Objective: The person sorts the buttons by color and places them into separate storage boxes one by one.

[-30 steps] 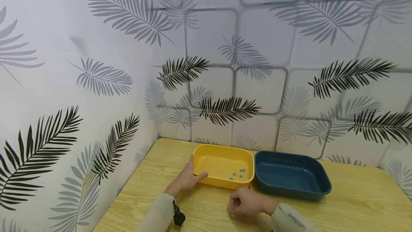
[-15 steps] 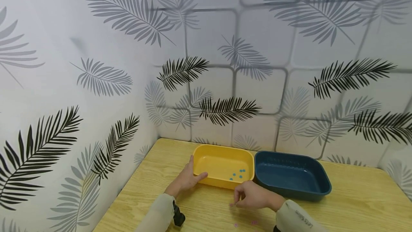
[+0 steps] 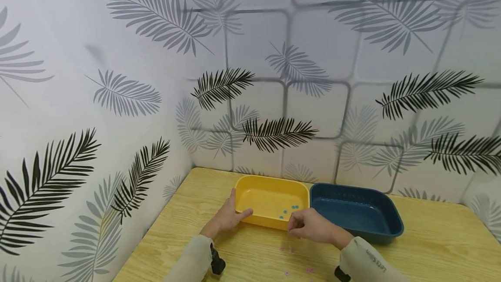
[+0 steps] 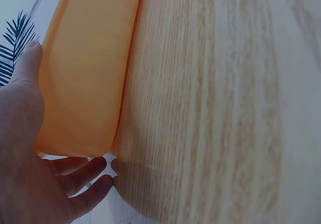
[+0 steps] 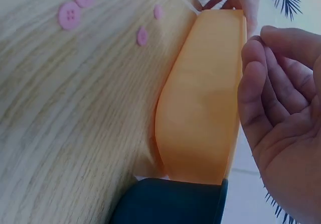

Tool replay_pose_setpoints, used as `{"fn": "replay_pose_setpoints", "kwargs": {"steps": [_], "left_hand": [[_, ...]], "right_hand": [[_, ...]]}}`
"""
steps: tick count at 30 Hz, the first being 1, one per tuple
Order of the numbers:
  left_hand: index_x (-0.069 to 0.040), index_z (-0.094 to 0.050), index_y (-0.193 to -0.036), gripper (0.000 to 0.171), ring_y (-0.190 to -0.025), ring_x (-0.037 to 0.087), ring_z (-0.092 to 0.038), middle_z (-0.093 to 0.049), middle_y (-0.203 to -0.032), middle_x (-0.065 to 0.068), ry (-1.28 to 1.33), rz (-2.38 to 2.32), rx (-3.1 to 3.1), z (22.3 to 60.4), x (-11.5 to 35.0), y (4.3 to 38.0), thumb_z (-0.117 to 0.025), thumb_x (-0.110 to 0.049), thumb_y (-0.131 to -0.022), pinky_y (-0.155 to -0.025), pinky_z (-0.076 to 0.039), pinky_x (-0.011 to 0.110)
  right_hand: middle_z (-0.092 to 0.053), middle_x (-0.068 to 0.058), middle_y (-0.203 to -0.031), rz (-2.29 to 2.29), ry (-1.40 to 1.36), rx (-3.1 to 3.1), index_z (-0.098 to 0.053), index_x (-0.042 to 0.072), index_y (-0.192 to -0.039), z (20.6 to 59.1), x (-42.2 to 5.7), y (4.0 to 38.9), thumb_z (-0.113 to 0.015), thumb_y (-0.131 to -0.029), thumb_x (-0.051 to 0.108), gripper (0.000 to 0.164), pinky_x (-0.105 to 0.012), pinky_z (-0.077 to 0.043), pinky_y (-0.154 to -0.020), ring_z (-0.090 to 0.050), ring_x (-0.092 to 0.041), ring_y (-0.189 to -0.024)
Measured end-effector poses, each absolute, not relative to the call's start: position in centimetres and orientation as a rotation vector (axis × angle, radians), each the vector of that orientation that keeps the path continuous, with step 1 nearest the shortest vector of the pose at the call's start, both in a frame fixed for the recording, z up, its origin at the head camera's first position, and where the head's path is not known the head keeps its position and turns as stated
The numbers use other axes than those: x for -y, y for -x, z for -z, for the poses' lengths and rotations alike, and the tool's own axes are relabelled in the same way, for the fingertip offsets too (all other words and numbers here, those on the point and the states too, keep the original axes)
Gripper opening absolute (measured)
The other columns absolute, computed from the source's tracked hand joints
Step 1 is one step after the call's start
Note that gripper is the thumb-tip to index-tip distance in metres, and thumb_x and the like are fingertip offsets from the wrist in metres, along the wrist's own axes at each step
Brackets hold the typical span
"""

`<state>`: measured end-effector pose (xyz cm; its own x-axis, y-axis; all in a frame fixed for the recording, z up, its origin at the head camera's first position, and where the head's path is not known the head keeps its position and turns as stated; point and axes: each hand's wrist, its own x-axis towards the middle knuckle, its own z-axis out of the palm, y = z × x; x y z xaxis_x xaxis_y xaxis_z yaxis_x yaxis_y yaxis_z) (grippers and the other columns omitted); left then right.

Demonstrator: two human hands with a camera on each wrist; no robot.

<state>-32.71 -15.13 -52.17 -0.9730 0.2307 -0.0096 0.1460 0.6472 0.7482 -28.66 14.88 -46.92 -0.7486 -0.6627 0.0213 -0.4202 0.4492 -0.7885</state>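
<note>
My left hand (image 3: pixel 228 217) holds the left end of the yellow plastic bin (image 3: pixel 260 220); in the left wrist view its thumb (image 4: pixel 31 63) lies along the rim and its fingers bend around the end. Several small blue buttons (image 3: pixel 285 212) lie on the bin's floor toward the right. My right hand (image 3: pixel 313 225) is at the bin's front right corner. Its thumb and forefinger pinch a small blue button (image 3: pixel 289 231), mostly hidden by the fingertips. On the wooden table below that hand are several pink buttons (image 5: pixel 68 15).
A dark blue bin (image 3: pixel 381 229) stands against the yellow one on its right, its near left part behind my right hand. The wooden table (image 3: pixel 434 238) meets patterned walls (image 3: pixel 258 47) at the back and left.
My right hand has risen from the table toward the yellow bin's front right rim, uncovering two pink buttons and covering one blue button inside. My left hand has stayed put.
</note>
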Motion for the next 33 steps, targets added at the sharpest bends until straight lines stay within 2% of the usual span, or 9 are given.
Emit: {"fn": "replay_pose_setpoints", "kwargs": {"steps": [3,11,16,20,26,33], "left_hand": [[-0.003,0.007,-0.151,0.104,-0.139,0.038,-0.019,-0.010,-0.153,0.025,-0.324,-1.234,-2.761,52.3,15.2,32.8,-0.060,-0.052,-0.088,-0.109,-0.020,0.052],[-0.002,0.005,-0.151,0.105,-0.138,0.039,-0.020,-0.011,-0.153,0.026,-0.332,-1.267,-2.750,52.1,15.3,32.8,-0.061,-0.052,-0.087,-0.108,-0.021,0.052],[-0.002,0.005,-0.151,0.105,-0.138,0.039,-0.021,-0.012,-0.153,0.026,-0.327,-1.270,-2.743,51.9,15.3,32.6,-0.062,-0.052,-0.087,-0.108,-0.021,0.052],[-0.001,0.005,-0.151,0.105,-0.137,0.039,-0.023,-0.013,-0.152,0.026,-0.338,-1.249,-2.762,51.8,15.3,32.6,-0.061,-0.052,-0.087,-0.108,-0.022,0.052],[-0.002,0.005,-0.151,0.105,-0.137,0.040,-0.023,-0.013,-0.152,0.027,-0.332,-1.262,-2.753,51.8,15.3,32.4,-0.062,-0.051,-0.087,-0.108,-0.022,0.053],[-0.002,0.005,-0.151,0.104,-0.138,0.039,-0.022,-0.012,-0.153,0.026,-0.332,-1.240,-2.766,51.9,15.2,32.5,-0.061,-0.050,-0.088,-0.108,-0.021,0.052]], "right_hand": [[-0.066,-0.011,-0.082,1.252,0.868,-2.428,-0.067,0.005,-0.090,46.8,-15.0,29.0,-0.067,-0.089,0.013,0.009,-0.032,-0.051,-0.060,-0.061,-0.023,-0.069],[-0.065,-0.007,-0.082,1.351,0.753,-2.555,-0.066,0.003,-0.094,47.2,-15.1,29.9,-0.066,-0.090,0.015,0.013,-0.042,-0.053,-0.063,-0.062,-0.029,-0.072],[-0.065,-0.002,-0.081,1.342,0.731,-2.621,-0.067,0.002,-0.094,47.5,-15.1,30.4,-0.066,-0.090,0.013,0.011,-0.032,-0.053,-0.061,-0.061,-0.019,-0.070],[-0.066,-0.009,-0.084,1.349,0.724,-2.626,-0.067,0.001,-0.095,47.5,-15.1,30.7,-0.065,-0.090,0.013,0.013,-0.027,-0.051,-0.062,-0.061,-0.016,-0.071],[-0.065,-0.013,-0.086,1.375,0.711,-2.612,-0.067,0.001,-0.096,47.6,-15.0,31.2,-0.064,-0.090,0.011,0.011,-0.028,-0.053,-0.064,-0.062,-0.020,-0.073],[-0.065,-0.005,-0.083,1.369,0.686,-2.632,-0.067,0.000,-0.096,47.8,-14.9,31.9,-0.064,-0.090,0.007,0.010,-0.028,-0.052,-0.064,-0.061,-0.019,-0.073]]}}
